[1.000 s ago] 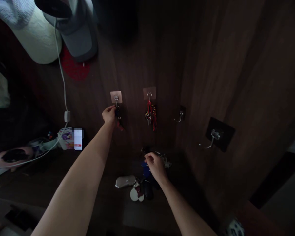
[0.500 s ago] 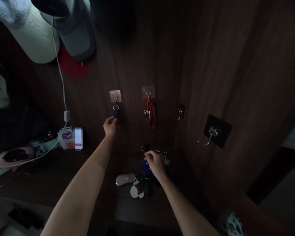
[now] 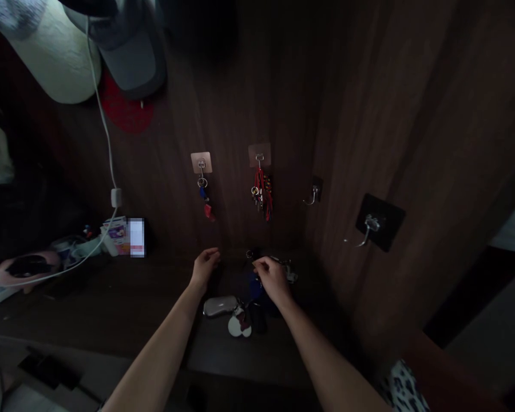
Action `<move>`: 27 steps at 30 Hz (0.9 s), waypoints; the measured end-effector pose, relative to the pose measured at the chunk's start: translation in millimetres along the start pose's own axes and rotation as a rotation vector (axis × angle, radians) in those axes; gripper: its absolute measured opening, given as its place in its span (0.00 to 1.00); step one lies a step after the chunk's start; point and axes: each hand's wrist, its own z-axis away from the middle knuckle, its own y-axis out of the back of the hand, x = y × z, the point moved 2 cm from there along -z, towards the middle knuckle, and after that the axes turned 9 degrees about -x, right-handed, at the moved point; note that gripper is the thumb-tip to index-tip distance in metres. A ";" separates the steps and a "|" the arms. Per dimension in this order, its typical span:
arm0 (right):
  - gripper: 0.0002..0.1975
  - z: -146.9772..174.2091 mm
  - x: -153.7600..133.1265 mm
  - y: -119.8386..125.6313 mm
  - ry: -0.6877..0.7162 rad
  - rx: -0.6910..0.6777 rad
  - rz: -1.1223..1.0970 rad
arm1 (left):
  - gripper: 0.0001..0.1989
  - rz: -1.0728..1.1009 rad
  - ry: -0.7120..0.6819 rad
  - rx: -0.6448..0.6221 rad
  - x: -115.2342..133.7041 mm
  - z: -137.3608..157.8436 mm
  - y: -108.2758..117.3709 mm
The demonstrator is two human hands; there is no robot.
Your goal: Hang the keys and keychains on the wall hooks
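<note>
My left hand [image 3: 206,268] is low over the shelf, loosely curved with the thumb and fingers a little apart, and nothing shows in it. Above it, a keychain with a blue and a red part [image 3: 208,212] hangs from the left wall hook [image 3: 201,164]. My right hand [image 3: 273,279] is closed in a pinch above the pile on the shelf; what the fingertips hold is hidden. Beside those fingertips is a small metal ring [image 3: 249,254], and a dark blue item [image 3: 256,286] lies partly under the hand. A silvery oblong case [image 3: 220,306] and a white rounded charm [image 3: 237,327] lie nearer me.
Red-corded keys [image 3: 261,197] hang on the middle hook. Two bare hooks, one small [image 3: 314,195] and one larger [image 3: 369,226], are on the right panel. Caps [image 3: 131,66] hang at upper left, beside a white cable [image 3: 107,131]. Boxes [image 3: 118,234] stand on the shelf's left side.
My left hand has let go of the hanging keychain and dropped to the shelf. The keychain's red part now shows. My right hand has stayed nearly in place over the pile.
</note>
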 end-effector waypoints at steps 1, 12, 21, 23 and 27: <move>0.09 -0.1 0.2 0.0 0.001 -0.001 -0.001 | 0.22 -0.003 0.016 -0.016 -1.5 2.6 0.0; 0.09 1.1 0.9 5.0 0.023 0.018 0.096 | 0.18 -0.195 -0.014 -0.183 -2.5 29.4 -0.8; 0.08 16.9 -9.5 4.0 0.054 -0.084 0.567 | 0.09 -0.592 -0.178 -0.422 -1.4 38.5 -8.3; 0.06 17.6 -9.2 4.3 0.064 -0.105 0.581 | 0.09 -0.606 -0.179 -0.426 0.5 39.8 -8.6; 0.06 13.4 -6.1 5.2 0.105 -0.124 0.500 | 0.10 -0.605 -0.188 -0.457 1.9 41.0 -9.4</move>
